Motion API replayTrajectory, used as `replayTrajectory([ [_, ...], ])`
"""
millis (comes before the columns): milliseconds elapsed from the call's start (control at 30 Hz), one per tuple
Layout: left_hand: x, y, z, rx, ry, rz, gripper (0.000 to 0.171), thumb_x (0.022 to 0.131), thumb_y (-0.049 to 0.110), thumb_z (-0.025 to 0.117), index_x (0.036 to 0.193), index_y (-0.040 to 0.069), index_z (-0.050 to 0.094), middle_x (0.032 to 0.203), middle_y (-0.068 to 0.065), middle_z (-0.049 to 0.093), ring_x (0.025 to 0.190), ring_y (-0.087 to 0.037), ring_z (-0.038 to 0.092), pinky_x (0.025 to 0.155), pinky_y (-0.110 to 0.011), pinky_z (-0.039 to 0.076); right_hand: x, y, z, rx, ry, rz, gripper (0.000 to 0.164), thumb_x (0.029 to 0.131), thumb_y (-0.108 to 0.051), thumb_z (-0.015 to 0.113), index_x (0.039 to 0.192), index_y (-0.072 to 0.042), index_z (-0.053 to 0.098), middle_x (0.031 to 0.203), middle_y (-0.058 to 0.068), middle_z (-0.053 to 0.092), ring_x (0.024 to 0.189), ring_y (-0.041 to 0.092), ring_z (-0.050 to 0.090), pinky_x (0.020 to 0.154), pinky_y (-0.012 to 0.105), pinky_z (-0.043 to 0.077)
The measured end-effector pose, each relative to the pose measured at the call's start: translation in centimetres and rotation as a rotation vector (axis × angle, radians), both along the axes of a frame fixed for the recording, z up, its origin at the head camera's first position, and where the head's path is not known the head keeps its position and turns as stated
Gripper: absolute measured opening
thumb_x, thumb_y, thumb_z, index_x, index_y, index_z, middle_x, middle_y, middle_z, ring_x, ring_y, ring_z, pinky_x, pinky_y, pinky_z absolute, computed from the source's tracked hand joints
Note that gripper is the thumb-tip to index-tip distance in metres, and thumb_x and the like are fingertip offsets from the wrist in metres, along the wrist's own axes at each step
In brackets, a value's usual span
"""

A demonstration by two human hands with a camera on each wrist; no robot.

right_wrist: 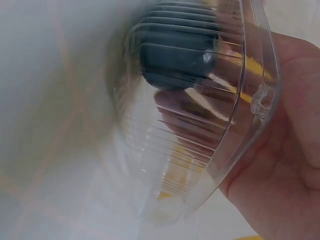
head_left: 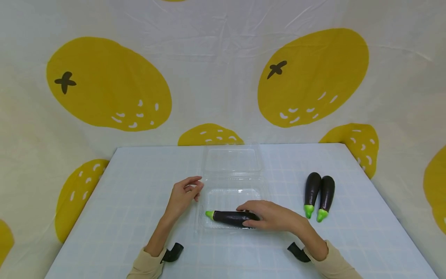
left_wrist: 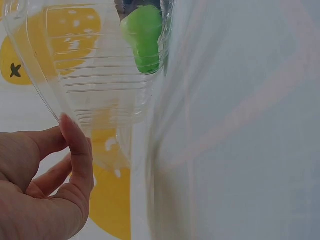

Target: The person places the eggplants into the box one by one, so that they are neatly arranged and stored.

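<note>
I see right hand (head_left: 271, 215) clamped round dark end of eggplant (head_left: 226, 218) inside clear tray (head_left: 223, 198), green tip (head_left: 210, 214) leftward; left hand (head_left: 184, 193) at tray rim, can't tell if pinching

We see clear, glossy, ribbed plastic in the container (head_left: 223, 198), smooth, shiny skin on the eggplant (head_left: 226, 218), a creased, faintly glossy backdrop (head_left: 216, 85) (plastic sheeting, by its look), and matt cloth sleeves (head_left: 146, 265).
</note>
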State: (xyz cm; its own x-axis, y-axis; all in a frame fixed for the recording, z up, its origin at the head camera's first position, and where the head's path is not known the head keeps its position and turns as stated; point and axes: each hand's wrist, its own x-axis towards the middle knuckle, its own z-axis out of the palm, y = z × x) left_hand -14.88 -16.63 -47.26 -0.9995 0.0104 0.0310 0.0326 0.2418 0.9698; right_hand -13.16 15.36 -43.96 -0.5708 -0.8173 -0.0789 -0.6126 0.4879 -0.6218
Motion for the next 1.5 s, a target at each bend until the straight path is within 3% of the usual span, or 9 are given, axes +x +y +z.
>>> replayTrajectory([
  [167,0.1,0.0,0.0,-0.005,0.003,0.001,0.035,0.097,0.012,0.073,0.128,-0.002,0.068,0.102,-0.016,0.068,0.062,-0.018,0.060,0.061,-0.023,0.051,0.2,0.1,0.1,-0.021,0.004,-0.025,0.040,0.106,-0.033,0.060,0.136,-0.007,0.062,0.132,0.002,0.066,0.119,0.014,0.062,0.100,0.036,0.052],
  [467,0.0,-0.3,0.1,-0.018,0.001,0.015,0.035,0.097,0.014,0.073,0.128,-0.001,0.068,0.103,-0.017,0.068,0.063,-0.017,0.060,0.061,-0.021,0.049,0.3,1.0,0.7,-0.106,0.110,-0.111,0.027,0.105,-0.020,0.063,0.128,-0.007,0.067,0.124,0.001,0.069,0.116,0.016,0.063,0.100,0.038,0.052],
  [733,-0.1,-0.3,0.1,0.000,-0.003,0.007,0.035,0.097,0.014,0.074,0.128,-0.002,0.068,0.103,-0.017,0.068,0.063,-0.016,0.060,0.061,-0.021,0.050,-0.3,2.3,0.4,-0.217,0.303,-0.143,0.020,0.098,-0.009,0.070,0.118,-0.010,0.069,0.118,-0.002,0.068,0.110,0.016,0.063,0.094,0.037,0.055],
  [967,-0.2,-0.2,0.0,0.005,-0.004,0.009,0.036,0.096,0.013,0.074,0.128,-0.002,0.068,0.103,-0.016,0.068,0.062,-0.016,0.060,0.060,-0.021,0.050,-0.8,3.6,0.4,-0.255,0.380,-0.188,0.024,0.093,-0.003,0.075,0.115,-0.011,0.069,0.115,-0.003,0.068,0.107,0.016,0.064,0.091,0.036,0.057],
  [1500,0.0,0.1,0.0,-0.012,-0.012,0.015,0.035,0.097,0.015,0.074,0.128,-0.002,0.068,0.102,-0.015,0.067,0.063,-0.017,0.059,0.060,-0.021,0.049,-1.5,7.0,0.5,-0.315,0.547,-0.281,0.034,0.082,0.007,0.080,0.112,-0.007,0.071,0.111,0.001,0.070,0.104,0.019,0.065,0.097,0.008,0.042],
])
